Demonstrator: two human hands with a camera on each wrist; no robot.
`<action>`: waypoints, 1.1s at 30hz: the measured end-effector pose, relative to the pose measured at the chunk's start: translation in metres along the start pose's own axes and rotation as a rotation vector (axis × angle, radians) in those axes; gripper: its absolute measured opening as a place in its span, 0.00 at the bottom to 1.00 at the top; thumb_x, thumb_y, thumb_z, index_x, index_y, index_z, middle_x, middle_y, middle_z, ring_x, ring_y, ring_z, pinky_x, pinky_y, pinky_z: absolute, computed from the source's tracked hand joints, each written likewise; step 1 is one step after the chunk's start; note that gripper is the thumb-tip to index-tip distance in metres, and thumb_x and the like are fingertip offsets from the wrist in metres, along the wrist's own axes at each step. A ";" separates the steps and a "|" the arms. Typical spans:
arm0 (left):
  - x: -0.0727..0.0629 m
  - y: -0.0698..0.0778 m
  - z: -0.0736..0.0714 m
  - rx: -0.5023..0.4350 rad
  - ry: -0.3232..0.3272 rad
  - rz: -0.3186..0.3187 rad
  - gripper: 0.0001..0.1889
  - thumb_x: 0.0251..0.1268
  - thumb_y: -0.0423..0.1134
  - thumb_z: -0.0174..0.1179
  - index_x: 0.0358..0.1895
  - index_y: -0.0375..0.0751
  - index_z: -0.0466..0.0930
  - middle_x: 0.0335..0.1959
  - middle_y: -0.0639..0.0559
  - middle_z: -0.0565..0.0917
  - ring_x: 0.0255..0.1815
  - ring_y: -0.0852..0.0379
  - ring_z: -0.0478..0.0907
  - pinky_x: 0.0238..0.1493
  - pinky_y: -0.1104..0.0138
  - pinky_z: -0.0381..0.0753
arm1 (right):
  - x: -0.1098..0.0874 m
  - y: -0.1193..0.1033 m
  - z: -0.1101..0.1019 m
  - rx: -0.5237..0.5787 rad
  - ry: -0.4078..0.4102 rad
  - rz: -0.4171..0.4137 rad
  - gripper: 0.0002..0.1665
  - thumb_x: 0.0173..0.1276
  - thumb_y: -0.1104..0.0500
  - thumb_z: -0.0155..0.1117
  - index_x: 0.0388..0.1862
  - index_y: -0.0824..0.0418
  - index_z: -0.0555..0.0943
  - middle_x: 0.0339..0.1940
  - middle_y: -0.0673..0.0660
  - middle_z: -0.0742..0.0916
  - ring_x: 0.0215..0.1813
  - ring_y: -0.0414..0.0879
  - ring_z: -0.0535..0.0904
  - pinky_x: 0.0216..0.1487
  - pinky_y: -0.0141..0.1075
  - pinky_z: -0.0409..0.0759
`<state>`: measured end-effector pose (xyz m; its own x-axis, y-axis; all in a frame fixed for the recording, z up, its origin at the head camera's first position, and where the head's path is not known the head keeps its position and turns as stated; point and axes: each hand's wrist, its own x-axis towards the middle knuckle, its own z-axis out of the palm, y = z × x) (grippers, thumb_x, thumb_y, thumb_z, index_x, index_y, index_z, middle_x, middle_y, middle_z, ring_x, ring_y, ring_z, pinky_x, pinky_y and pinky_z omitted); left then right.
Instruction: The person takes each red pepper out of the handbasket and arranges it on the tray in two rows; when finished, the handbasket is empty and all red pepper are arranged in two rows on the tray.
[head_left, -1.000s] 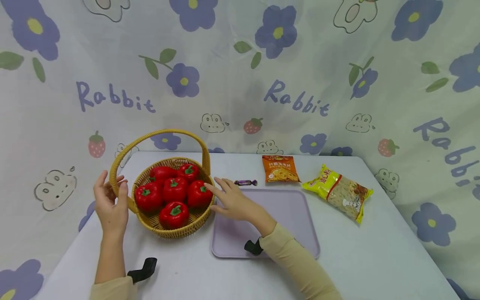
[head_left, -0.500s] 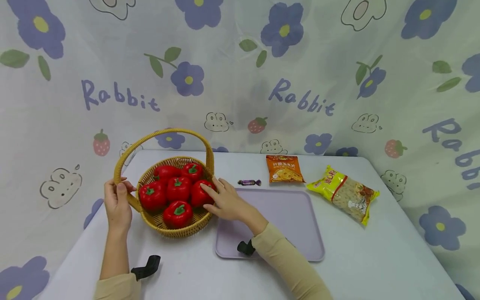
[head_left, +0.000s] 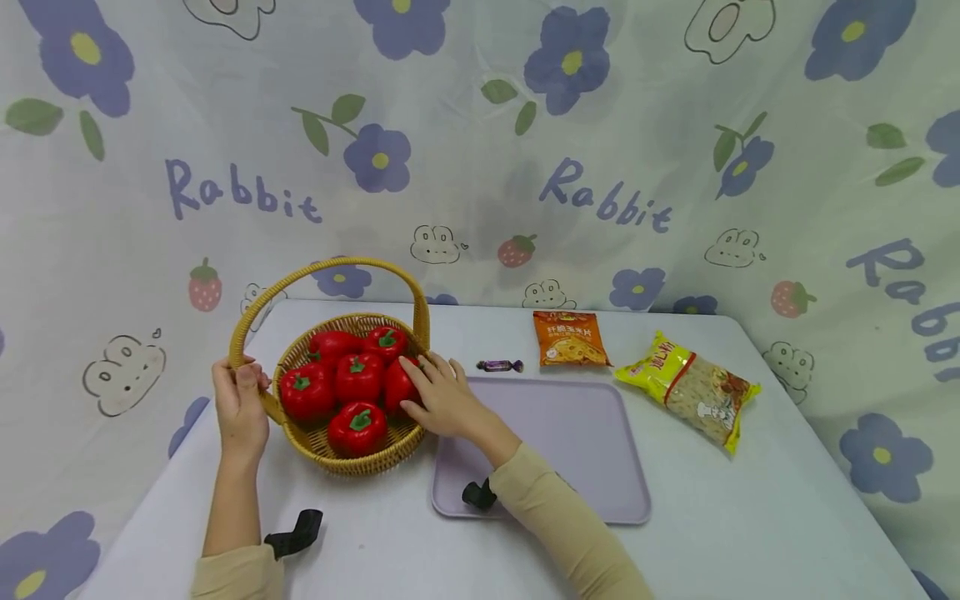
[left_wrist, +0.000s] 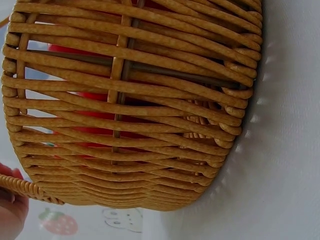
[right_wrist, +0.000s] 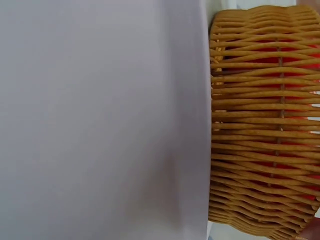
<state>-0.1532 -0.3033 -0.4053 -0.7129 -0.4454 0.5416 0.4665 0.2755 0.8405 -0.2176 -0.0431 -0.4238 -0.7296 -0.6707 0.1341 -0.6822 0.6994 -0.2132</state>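
A round wicker basket (head_left: 352, 468) with a tall arched handle (head_left: 330, 265) holds several red bell peppers (head_left: 358, 377). My left hand (head_left: 242, 414) grips the handle's lower left end; in the left wrist view, its fingers (left_wrist: 11, 215) show at the lower left beside the wrapped handle. Over the right rim reaches my right hand (head_left: 447, 398), thumb and index finger around the rightmost red bell pepper (head_left: 397, 385), which sits in the basket. The palm hides part of that pepper and the rim. The right wrist view shows mostly the basket's side (right_wrist: 265, 120).
Right of the basket lies a pale purple tray (head_left: 555, 450), partly under my right forearm. Behind it are a purple-wrapped candy (head_left: 500, 366) and an orange snack bag (head_left: 572, 339). A yellow-ended food packet (head_left: 690, 390) lies farther right on the white table (head_left: 750, 517).
My left fingers have closed round the basket handle. The right hand has moved a little farther over the rightmost pepper. The whole head view has shifted slightly.
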 end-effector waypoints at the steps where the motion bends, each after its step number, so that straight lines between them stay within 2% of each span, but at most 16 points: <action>1: 0.000 0.001 -0.001 0.044 -0.003 -0.013 0.06 0.72 0.36 0.38 0.46 0.43 0.64 0.29 0.49 0.65 0.30 0.60 0.65 0.34 0.75 0.65 | 0.001 -0.001 0.001 -0.009 0.008 0.011 0.38 0.69 0.41 0.46 0.73 0.51 0.49 0.68 0.60 0.64 0.71 0.53 0.49 0.64 0.54 0.48; 6: -0.001 0.006 -0.004 0.263 -0.026 -0.068 0.11 0.72 0.39 0.41 0.53 0.42 0.63 0.32 0.54 0.70 0.35 0.62 0.68 0.35 0.76 0.66 | 0.004 -0.002 0.004 -0.030 0.032 0.052 0.37 0.68 0.40 0.46 0.71 0.53 0.54 0.68 0.56 0.65 0.71 0.50 0.50 0.64 0.54 0.47; 9: -0.001 0.008 -0.004 0.324 -0.037 -0.049 0.16 0.71 0.40 0.43 0.58 0.40 0.61 0.35 0.57 0.71 0.38 0.64 0.70 0.36 0.76 0.66 | 0.004 -0.003 0.006 -0.037 0.049 0.063 0.37 0.68 0.39 0.46 0.70 0.53 0.57 0.68 0.54 0.66 0.71 0.49 0.50 0.64 0.54 0.47; 16: 0.000 0.012 -0.003 0.369 -0.007 0.043 0.16 0.70 0.37 0.44 0.59 0.41 0.61 0.39 0.66 0.71 0.41 0.68 0.71 0.42 0.78 0.66 | 0.005 -0.006 0.007 -0.071 0.125 0.049 0.37 0.65 0.36 0.48 0.68 0.53 0.61 0.66 0.53 0.69 0.69 0.50 0.55 0.63 0.53 0.50; 20: 0.003 0.013 -0.005 0.380 0.000 0.091 0.17 0.69 0.34 0.45 0.59 0.39 0.61 0.38 0.67 0.71 0.39 0.71 0.70 0.38 0.78 0.65 | 0.005 -0.008 0.007 -0.076 0.153 0.037 0.37 0.65 0.37 0.50 0.67 0.54 0.63 0.65 0.53 0.70 0.68 0.51 0.58 0.62 0.50 0.53; 23: 0.010 0.017 -0.005 0.363 0.002 0.139 0.19 0.67 0.32 0.48 0.61 0.37 0.62 0.36 0.63 0.73 0.35 0.71 0.69 0.34 0.77 0.63 | 0.006 -0.010 0.007 -0.063 0.163 0.035 0.36 0.64 0.38 0.51 0.66 0.55 0.63 0.65 0.54 0.70 0.67 0.51 0.59 0.60 0.47 0.56; 26: 0.018 0.027 -0.003 0.345 -0.007 0.148 0.19 0.67 0.34 0.50 0.60 0.40 0.65 0.34 0.61 0.75 0.33 0.70 0.70 0.35 0.77 0.64 | 0.007 -0.010 0.007 -0.052 0.161 0.047 0.36 0.64 0.38 0.52 0.67 0.54 0.63 0.65 0.54 0.69 0.67 0.51 0.59 0.60 0.46 0.56; 28: 0.023 0.034 -0.002 0.360 -0.015 0.136 0.18 0.67 0.38 0.51 0.59 0.41 0.68 0.33 0.63 0.75 0.33 0.70 0.71 0.36 0.77 0.65 | 0.008 -0.011 0.007 -0.049 0.159 0.053 0.37 0.64 0.38 0.52 0.67 0.54 0.62 0.65 0.53 0.69 0.67 0.51 0.60 0.60 0.46 0.56; 30: 0.027 0.040 0.000 0.388 -0.022 0.135 0.17 0.67 0.40 0.51 0.56 0.40 0.70 0.32 0.66 0.75 0.33 0.70 0.71 0.35 0.78 0.66 | 0.008 -0.011 0.007 -0.045 0.156 0.054 0.37 0.64 0.38 0.53 0.67 0.54 0.62 0.66 0.53 0.69 0.67 0.52 0.60 0.60 0.46 0.57; 33: 0.031 0.046 0.000 0.432 -0.023 0.175 0.15 0.66 0.40 0.52 0.50 0.35 0.73 0.29 0.71 0.73 0.28 0.71 0.69 0.30 0.79 0.65 | 0.007 -0.013 0.007 -0.036 0.159 0.050 0.37 0.64 0.39 0.53 0.67 0.55 0.62 0.65 0.54 0.69 0.67 0.53 0.61 0.59 0.46 0.58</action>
<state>-0.1544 -0.3046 -0.3498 -0.6569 -0.3432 0.6714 0.3233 0.6763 0.6619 -0.2138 -0.0584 -0.4266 -0.7595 -0.5890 0.2762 -0.6438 0.7414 -0.1895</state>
